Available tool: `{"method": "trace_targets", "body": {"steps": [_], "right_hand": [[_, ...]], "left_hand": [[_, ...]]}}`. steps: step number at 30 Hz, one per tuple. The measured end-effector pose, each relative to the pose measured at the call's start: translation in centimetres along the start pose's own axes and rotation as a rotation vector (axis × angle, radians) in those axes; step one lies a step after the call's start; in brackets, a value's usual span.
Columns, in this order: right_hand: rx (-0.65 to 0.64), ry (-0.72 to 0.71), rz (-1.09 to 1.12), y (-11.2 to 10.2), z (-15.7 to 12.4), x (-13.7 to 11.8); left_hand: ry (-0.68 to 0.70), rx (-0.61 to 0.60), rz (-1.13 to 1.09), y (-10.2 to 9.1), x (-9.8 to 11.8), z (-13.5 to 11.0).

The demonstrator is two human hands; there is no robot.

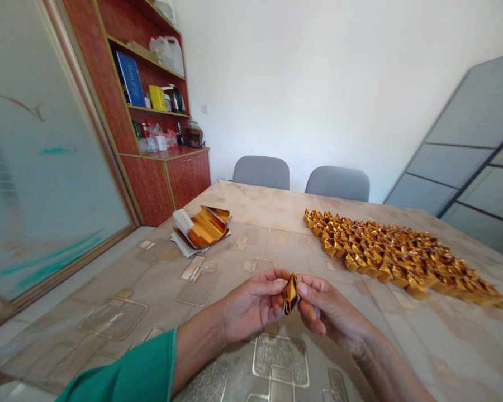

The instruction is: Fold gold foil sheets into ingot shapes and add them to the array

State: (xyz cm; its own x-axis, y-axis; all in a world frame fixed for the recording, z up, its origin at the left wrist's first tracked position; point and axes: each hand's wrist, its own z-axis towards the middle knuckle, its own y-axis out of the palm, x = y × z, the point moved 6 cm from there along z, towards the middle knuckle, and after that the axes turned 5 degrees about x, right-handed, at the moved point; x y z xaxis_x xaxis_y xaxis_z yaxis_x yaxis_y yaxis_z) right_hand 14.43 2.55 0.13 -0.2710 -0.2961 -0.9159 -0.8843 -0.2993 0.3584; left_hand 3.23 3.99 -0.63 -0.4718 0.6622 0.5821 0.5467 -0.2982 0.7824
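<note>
My left hand (251, 306) and my right hand (327, 310) meet just above the table near its front edge. Both pinch one small piece of folded gold foil paper (290, 293) between thumbs and fingertips, holding it upright. My left arm wears a green sleeve (129, 377). A stack of flat gold foil sheets (205, 226) lies on the table to the far left of my hands. To the right, several finished folded gold pieces (402, 257) lie in tight rows.
The table (121, 290) wears a beige patterned cloth. Two grey chairs (262, 172) stand at its far side. A red wooden shelf cabinet (151, 111) with bottles and boxes fills the back left. A glass panel (465, 151) leans at the right wall.
</note>
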Motion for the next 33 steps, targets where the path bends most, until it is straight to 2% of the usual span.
{"method": "trace_targets", "body": {"steps": [5,11,15,21,28,33], "right_hand": [[0.026,0.032,0.024,-0.08,-0.04,0.35],[0.033,0.05,0.011,0.09,0.2,0.82],[0.039,0.065,-0.003,-0.07,0.19,0.81],[0.03,0.095,0.031,-0.01,0.17,0.98],[0.039,0.077,0.087,-0.21,0.4,0.9],[0.035,0.058,0.031,-0.14,0.3,0.84]], "left_hand": [[0.037,0.005,0.094,0.38,-0.06,-0.15],[0.087,0.117,0.151,-0.25,0.06,0.04],[0.059,0.099,0.15,-0.07,-0.05,0.04],[0.119,0.151,0.208,-0.17,0.27,0.01],[0.069,0.052,0.202,0.44,0.41,-0.16],[0.069,0.08,0.225,0.08,0.49,-0.14]]}}
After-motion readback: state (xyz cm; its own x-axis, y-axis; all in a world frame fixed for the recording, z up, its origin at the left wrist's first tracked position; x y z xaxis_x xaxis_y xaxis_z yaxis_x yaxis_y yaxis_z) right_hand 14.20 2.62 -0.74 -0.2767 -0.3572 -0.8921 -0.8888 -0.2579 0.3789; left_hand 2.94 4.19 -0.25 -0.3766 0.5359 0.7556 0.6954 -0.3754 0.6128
